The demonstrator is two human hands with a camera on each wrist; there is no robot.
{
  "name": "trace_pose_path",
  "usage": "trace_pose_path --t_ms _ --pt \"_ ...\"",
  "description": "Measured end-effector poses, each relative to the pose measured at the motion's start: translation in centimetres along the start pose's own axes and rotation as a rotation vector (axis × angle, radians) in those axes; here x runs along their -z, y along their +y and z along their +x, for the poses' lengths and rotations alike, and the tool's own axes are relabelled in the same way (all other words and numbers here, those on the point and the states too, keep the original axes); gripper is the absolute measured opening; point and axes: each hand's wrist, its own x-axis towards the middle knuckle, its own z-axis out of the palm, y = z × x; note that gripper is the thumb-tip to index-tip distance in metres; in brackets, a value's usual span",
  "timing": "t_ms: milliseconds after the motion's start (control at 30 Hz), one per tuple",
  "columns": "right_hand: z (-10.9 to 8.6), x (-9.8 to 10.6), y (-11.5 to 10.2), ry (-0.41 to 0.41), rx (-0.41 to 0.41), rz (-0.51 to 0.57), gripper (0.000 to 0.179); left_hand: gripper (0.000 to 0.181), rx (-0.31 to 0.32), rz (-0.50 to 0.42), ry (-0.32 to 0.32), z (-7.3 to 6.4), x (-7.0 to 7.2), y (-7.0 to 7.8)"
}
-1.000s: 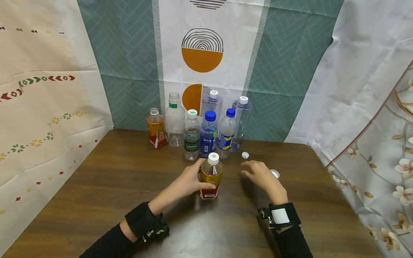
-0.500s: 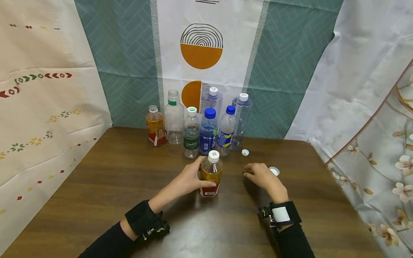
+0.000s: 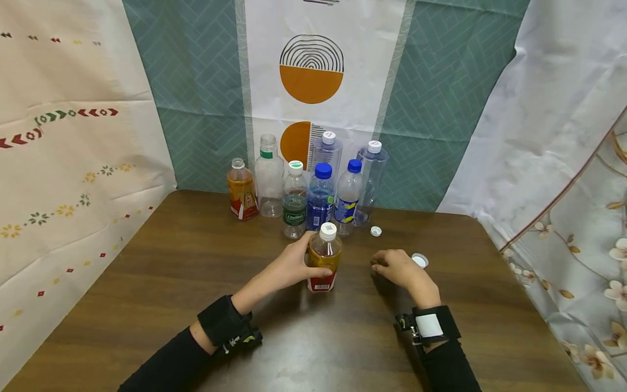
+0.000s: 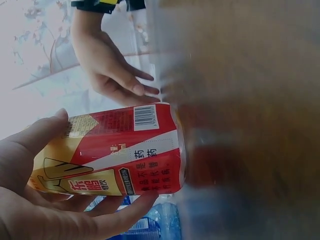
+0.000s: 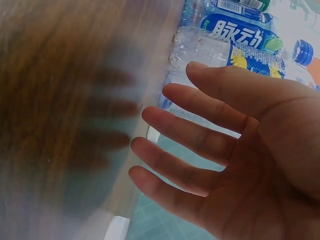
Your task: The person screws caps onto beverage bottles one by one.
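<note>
My left hand grips a plastic bottle with a gold and red label and a white cap. It stands upright on the table, thumb on the near side and fingers wrapped behind. In the left wrist view the label of this bottle shows a barcode near its base. To the right, my right hand hovers low over the wood with nothing in it. Its fingers look loosely spread in the right wrist view. A small white cap and a larger round lid lie near that hand.
Behind the held bottle stands a row: a green-label bottle, a blue bottle, a blue-capped clear bottle and tall clear bottles. Uncapped are an orange-label bottle and a clear bottle. Patterned cloth hangs behind.
The held bottle has shifted slightly away from me, closer to the row. My right hand has drawn back a little from the small white cap. The head view has shifted slightly.
</note>
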Motion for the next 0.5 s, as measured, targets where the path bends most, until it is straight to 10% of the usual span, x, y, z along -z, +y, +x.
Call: trace_pose_path --t_ms 500 --pt "0.2 -0.2 0.5 -0.024 0.001 0.020 0.029 0.077 -0.036 -0.057 0.044 5.6 -0.1 -1.0"
